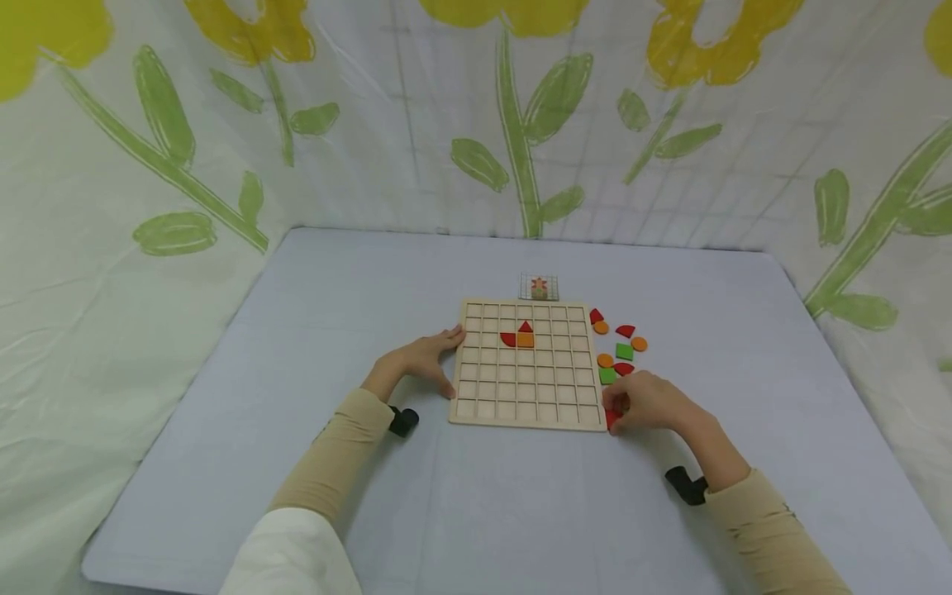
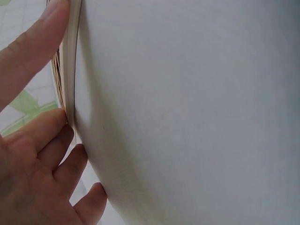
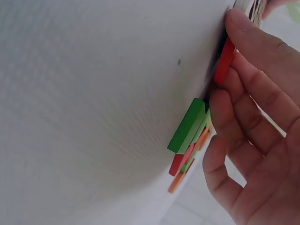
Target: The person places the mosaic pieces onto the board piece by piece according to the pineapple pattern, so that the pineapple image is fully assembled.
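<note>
A square wooden grid board lies on the table. Three pieces sit together in its upper middle cells: a red triangle, an orange square and a red quarter circle. My left hand rests at the board's left edge, thumb and fingers spread along the side; in the left wrist view they touch the wooden rim. By the lower right corner my right hand pinches a red piece between thumb and fingers. Its shape is partly hidden by the hand.
Right of the board lie loose pieces: green squares, orange circles and red quarter circles. A small picture card lies behind the board. A curtain with painted flowers hangs beyond the table's far edge.
</note>
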{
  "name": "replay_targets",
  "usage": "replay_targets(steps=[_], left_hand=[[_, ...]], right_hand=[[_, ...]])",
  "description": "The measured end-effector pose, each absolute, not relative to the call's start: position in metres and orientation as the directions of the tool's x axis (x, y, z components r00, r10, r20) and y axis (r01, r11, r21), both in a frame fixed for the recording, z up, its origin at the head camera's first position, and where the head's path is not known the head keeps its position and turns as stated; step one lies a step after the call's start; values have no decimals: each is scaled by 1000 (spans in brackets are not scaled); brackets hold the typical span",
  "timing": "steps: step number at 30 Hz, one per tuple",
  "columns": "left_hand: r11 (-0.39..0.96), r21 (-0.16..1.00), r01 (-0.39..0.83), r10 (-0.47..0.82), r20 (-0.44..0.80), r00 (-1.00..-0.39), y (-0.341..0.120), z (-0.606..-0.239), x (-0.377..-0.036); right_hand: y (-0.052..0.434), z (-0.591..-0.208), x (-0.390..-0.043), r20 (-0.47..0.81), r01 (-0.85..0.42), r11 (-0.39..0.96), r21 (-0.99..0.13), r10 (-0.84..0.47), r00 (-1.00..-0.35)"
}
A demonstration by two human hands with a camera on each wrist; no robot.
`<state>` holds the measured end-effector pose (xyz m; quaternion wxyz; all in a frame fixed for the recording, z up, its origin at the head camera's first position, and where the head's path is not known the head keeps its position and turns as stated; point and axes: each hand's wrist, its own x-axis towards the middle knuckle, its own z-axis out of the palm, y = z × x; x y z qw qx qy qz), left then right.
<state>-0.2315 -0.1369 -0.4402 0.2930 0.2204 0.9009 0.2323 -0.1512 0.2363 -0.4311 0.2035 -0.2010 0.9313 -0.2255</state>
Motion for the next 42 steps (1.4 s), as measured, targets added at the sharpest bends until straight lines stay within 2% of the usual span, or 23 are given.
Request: replay_targets(steps=[7,11,16,20,24,32,42], left_hand=[[790,556,258,536,-422,-731,-136,-442,-232],[792,554,257,533,-422,-733,-135,-441,-231],[792,553,259,534,-422,-733,-135,-440,-231],[794,549,261,533,-425,-732,-135,-439,-232],[794,548,263,534,-423,-732,-136,-439,-232],[800,547,248,525,-436,-731,-136,-439,-231],[799,543,258,528,-430,-732,-136,-439,-231]], right_hand=[[241,-425,-151,-275,-301,806,-509,-485,-830],[242,-423,-153,-202,-360,778,-515,-519,-830],[240,-424,-154,-83,-446,765,-465,-539,-838],[237,-422,-155,-34,-477,766,-431,-542,-839],[235,-420,-158,-12,-484,761,-431,-541,-841],[227,-421,-169,0,-464,728,-504,-537,-843],[202,-421,-184,30,-450,741,-499,-504,-863]])
